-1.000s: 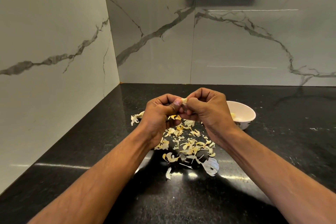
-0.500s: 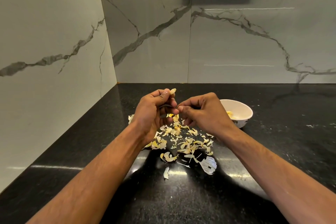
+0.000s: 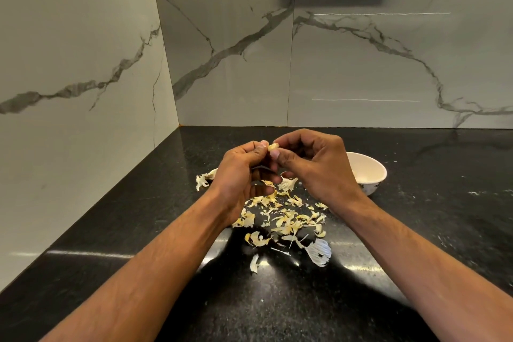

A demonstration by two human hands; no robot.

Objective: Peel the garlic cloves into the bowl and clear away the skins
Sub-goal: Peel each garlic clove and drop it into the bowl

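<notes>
Garlic clove [image 3: 273, 146] between both hands (above skins [image 3: 286, 219])

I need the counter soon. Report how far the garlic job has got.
Done: a spread of loose skins on the black counter shows many cloves already peeled; what the white bowl holds is hidden behind the right hand. In hand: both hands, left hand included, pinch one garlic clove above the pile. Left: drop it in the bowl and clear away the skins, none yet cleared.
</notes>
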